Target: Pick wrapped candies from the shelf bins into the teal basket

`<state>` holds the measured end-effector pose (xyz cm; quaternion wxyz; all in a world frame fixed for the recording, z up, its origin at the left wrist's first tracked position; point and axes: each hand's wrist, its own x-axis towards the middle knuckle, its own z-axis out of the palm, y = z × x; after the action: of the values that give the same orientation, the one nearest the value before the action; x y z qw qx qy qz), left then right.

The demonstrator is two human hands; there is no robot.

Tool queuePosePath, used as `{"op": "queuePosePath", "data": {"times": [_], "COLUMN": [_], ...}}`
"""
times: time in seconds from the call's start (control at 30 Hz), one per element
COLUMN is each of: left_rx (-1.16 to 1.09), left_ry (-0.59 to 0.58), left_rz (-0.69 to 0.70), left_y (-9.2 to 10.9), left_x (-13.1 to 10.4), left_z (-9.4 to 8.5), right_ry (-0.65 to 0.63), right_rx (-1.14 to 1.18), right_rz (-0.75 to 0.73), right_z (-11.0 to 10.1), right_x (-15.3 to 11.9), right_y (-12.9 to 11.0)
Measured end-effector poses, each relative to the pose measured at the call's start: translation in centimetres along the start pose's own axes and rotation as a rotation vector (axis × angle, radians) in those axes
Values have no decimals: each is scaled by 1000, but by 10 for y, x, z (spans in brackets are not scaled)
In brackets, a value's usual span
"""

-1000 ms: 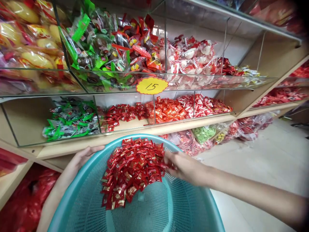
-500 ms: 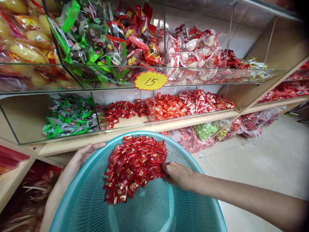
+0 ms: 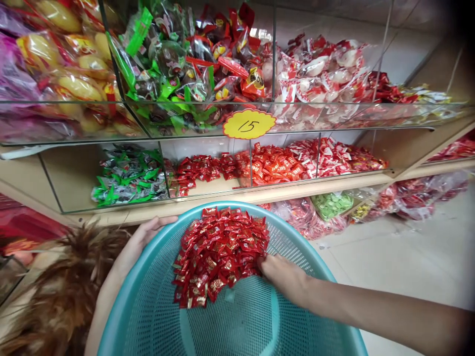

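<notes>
A large teal mesh basket [image 3: 297, 316] is tilted in front of the shelf. Red wrapped candies [image 3: 222, 247] lie heaped against its far side. My left hand [image 3: 143, 240] grips the basket at its upper left rim, with the fingers over the edge. Inside the basket my right hand [image 3: 280, 274] is at the right side of the heap, its fingers curled and partly hidden by the candies; what they hold, if anything, cannot be made out.
Glass-fronted shelves hold green-wrapped candies [image 3: 129, 175], red candies [image 3: 200, 169] and orange-red packets [image 3: 276, 165]. A yellow price tag [image 3: 249, 124] reads 15. Candy bags [image 3: 332, 205] sit under the shelf at right. Brown feathers [image 3: 70, 291] are at lower left.
The shelves, the basket and both hands appear farther right in the view. More of the brown feathers shows at left. My right hand stays beside the candy heap.
</notes>
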<state>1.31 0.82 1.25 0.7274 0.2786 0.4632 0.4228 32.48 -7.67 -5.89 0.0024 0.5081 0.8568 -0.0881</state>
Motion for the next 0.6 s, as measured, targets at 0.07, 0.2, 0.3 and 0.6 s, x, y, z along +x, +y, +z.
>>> {"op": "queuePosePath", "data": {"times": [0.07,0.2,0.3,0.6], "left_rx": [18,23,12,10], "left_ry": [8,-57,-90,-6], "left_rz": [10,-5,-18,9], "left_y": [-1,-2,-3,-7], "left_x": [0,2,3,10], "left_z": [0,-2,-4,2], "right_ry": [50,97,55,14], "right_rx": [-74,-196,-284,-44], "right_rz": [-39,-88,-100,10], "right_z": [9,19,17,-16], "right_x": [2,7,9,-5], "right_y": [0,3,5,8]}}
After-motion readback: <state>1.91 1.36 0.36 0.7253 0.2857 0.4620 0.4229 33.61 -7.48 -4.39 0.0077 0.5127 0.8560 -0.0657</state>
